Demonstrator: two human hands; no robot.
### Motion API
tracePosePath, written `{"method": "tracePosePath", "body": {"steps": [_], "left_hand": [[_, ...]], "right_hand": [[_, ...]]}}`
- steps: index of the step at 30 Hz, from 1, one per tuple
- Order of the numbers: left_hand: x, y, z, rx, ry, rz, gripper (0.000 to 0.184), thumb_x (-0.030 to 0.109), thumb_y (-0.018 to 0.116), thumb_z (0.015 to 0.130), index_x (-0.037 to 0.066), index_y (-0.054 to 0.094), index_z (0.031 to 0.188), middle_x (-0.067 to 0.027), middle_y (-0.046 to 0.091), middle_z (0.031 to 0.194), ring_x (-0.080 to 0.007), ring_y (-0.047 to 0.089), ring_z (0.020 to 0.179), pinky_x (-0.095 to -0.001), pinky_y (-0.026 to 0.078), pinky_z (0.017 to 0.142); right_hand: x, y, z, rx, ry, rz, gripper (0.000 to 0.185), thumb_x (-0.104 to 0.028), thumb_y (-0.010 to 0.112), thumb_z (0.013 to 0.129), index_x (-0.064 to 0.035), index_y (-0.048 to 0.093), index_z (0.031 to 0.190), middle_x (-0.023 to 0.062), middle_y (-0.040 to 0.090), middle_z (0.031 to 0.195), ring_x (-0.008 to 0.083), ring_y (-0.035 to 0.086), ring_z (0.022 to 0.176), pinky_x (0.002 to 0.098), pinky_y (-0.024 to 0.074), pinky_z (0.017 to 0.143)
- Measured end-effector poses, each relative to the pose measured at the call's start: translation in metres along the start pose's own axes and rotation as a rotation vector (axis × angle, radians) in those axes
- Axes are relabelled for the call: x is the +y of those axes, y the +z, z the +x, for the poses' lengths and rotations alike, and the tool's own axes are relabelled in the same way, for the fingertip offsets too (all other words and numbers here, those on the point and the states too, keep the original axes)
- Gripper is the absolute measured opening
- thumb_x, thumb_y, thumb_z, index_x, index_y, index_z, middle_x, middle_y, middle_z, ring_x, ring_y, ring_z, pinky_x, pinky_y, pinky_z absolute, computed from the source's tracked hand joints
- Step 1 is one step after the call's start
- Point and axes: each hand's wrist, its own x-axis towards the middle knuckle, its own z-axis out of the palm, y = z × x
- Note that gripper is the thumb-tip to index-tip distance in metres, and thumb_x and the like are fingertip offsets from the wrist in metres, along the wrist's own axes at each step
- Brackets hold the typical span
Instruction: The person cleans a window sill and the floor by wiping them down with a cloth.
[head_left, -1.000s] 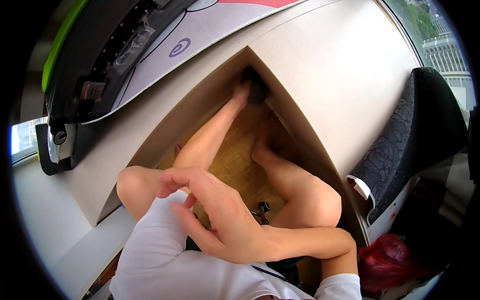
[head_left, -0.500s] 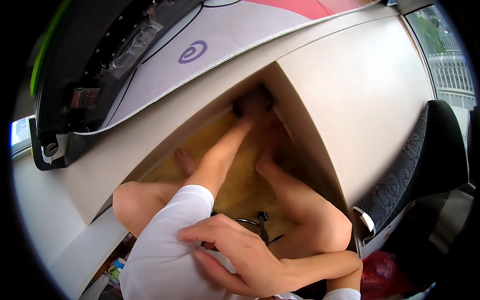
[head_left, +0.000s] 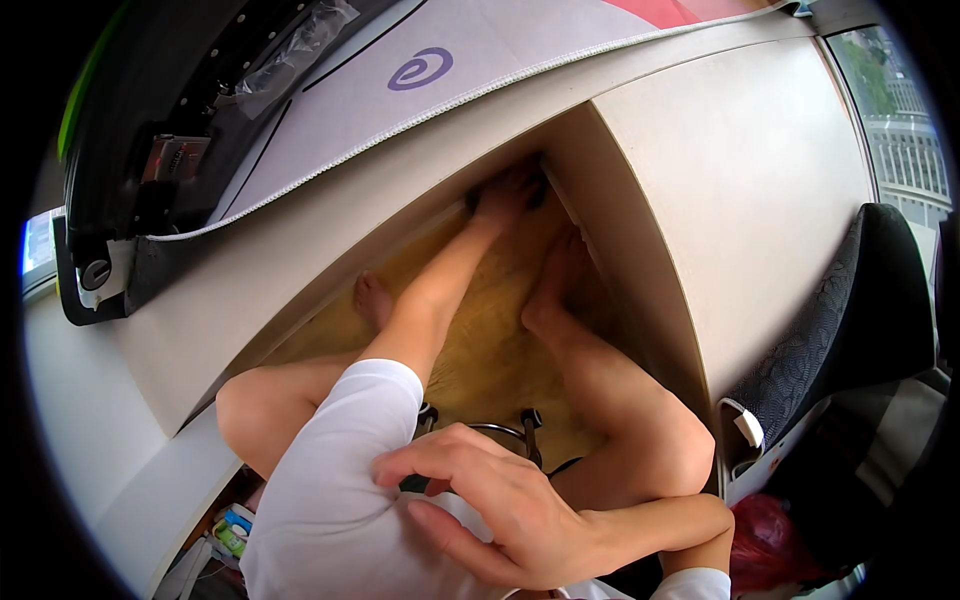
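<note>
My left arm reaches under the desk panel, where my left hand point(head_left: 510, 192) is in deep shadow at the back. Dark shapes show on both sides of this hand; it seems to grip a dark object point(head_left: 538, 190) whose kind I cannot make out. Across my front lies my right hand point(head_left: 495, 505), thumb and fingers apart with nothing visible between them. Its fingertips come close to the white sleeve point(head_left: 370, 410) on my left arm; whether they touch it I cannot tell.
The desk point(head_left: 740, 180) frames the leg space, with a patterned mat point(head_left: 480, 85) on top. My bare legs stand on the yellowish floor point(head_left: 440, 340). A metal chair base point(head_left: 500, 428) shows between them. At right are a dark chair back point(head_left: 830, 330) and a red bag point(head_left: 765, 540).
The view has shifted slightly, so the desk edge sits higher and to the right. My left hand stays at the back of the leg space; my right hand keeps its pose.
</note>
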Motion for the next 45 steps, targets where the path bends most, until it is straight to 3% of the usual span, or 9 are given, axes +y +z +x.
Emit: {"method": "tracePosePath", "body": {"steps": [8,17,24,29,34,38,41,43,45], "left_hand": [[-0.010,-0.077,-0.147,-0.418,-0.378,-0.043,0.078,0.008,0.060,0.081,0.017,0.028,0.151,-0.0097,0.017,0.160,-0.0292,0.010,0.149,-0.0440,0.024,0.117],[0.028,-0.013,-0.185,0.144,-1.065,-0.138,0.069,0.009,0.057,0.087,0.020,0.030,0.150,-0.0081,0.018,0.159,-0.0336,0.004,0.149,-0.0578,0.018,0.115],[0.105,-0.020,-0.191,-0.292,-0.206,-0.124,0.065,0.008,0.059,0.085,0.019,0.040,0.145,-0.0048,0.030,0.155,-0.0320,0.009,0.148,-0.0547,0.016,0.117],[0.135,-0.014,-0.251,-0.283,-0.106,-0.184,0.074,0.003,0.061,0.079,0.021,0.039,0.147,-0.0030,0.027,0.157,-0.0278,0.009,0.149,-0.0496,0.019,0.118],[0.106,-0.051,-0.285,-0.538,0.202,-0.124,0.079,0.001,0.062,0.077,0.022,0.037,0.148,-0.0025,0.026,0.158,-0.0279,0.010,0.149,-0.0477,0.021,0.119],[0.050,-0.044,-0.262,-0.414,0.072,0.035,0.094,-0.007,0.067,0.067,0.023,0.033,0.150,-0.0039,0.025,0.158,-0.0289,0.013,0.148,-0.0426,0.027,0.118],[0.006,-0.074,-0.247,-0.428,-0.252,0.154,0.090,-0.004,0.065,0.072,0.021,0.029,0.151,-0.0064,0.020,0.160,-0.0312,0.013,0.148,-0.0426,0.039,0.110],[-0.025,-0.089,-0.265,-0.341,-0.508,0.066,0.090,-0.012,0.054,0.070,0.021,0.031,0.150,-0.0061,0.021,0.159,-0.0311,0.014,0.148,-0.0426,0.034,0.113],[-0.058,-0.100,-0.305,-0.364,-0.458,0.115,0.091,-0.008,0.061,0.073,0.021,0.026,0.152,-0.0036,0.016,0.161,-0.0286,0.011,0.149,-0.0401,0.026,0.117]], "right_hand": [[0.001,0.021,-0.026,-0.002,0.000,0.051,0.040,0.007,0.060,0.085,0.0030,0.053,0.124,0.0116,0.063,0.106,0.0218,0.059,0.090,0.0311,0.0508,0.069],[0.027,0.052,-0.073,0.013,-0.062,0.037,0.037,0.005,0.059,0.087,0.0034,0.053,0.123,0.0122,0.063,0.106,0.0257,0.061,0.092,0.0308,0.0510,0.074],[0.061,0.092,-0.113,0.016,0.044,0.096,0.038,0.005,0.059,0.087,0.0024,0.052,0.124,0.0120,0.063,0.106,0.0236,0.061,0.093,0.0297,0.0515,0.073],[0.090,0.126,-0.130,0.041,0.168,0.107,0.041,0.003,0.055,0.087,0.0011,0.047,0.127,0.0139,0.061,0.099,0.0279,0.060,0.088,0.0360,0.0509,0.073],[0.115,0.149,-0.137,0.026,0.182,0.033,0.039,0.002,0.054,0.090,0.0013,0.048,0.129,0.0097,0.064,0.106,0.0162,0.062,0.093,0.0279,0.0503,0.077],[0.125,0.160,-0.132,0.044,0.159,0.022,0.037,0.000,0.055,0.091,-0.0012,0.047,0.127,0.0131,0.063,0.100,0.0248,0.063,0.092,0.0338,0.0530,0.076],[0.134,0.168,-0.130,0.008,0.202,0.023,0.038,0.000,0.055,0.091,-0.0017,0.047,0.128,0.0141,0.063,0.101,0.0251,0.063,0.092,0.0341,0.0531,0.077],[0.139,0.169,-0.132,-0.016,0.276,-0.004,0.038,-0.001,0.055,0.091,-0.0019,0.047,0.128,0.0146,0.063,0.101,0.0256,0.063,0.092,0.0343,0.0529,0.077],[0.139,0.168,-0.131,-0.026,0.294,-0.029,0.038,-0.001,0.056,0.091,-0.0020,0.047,0.128,0.0149,0.063,0.101,0.0261,0.063,0.092,0.0346,0.0529,0.078]]}}
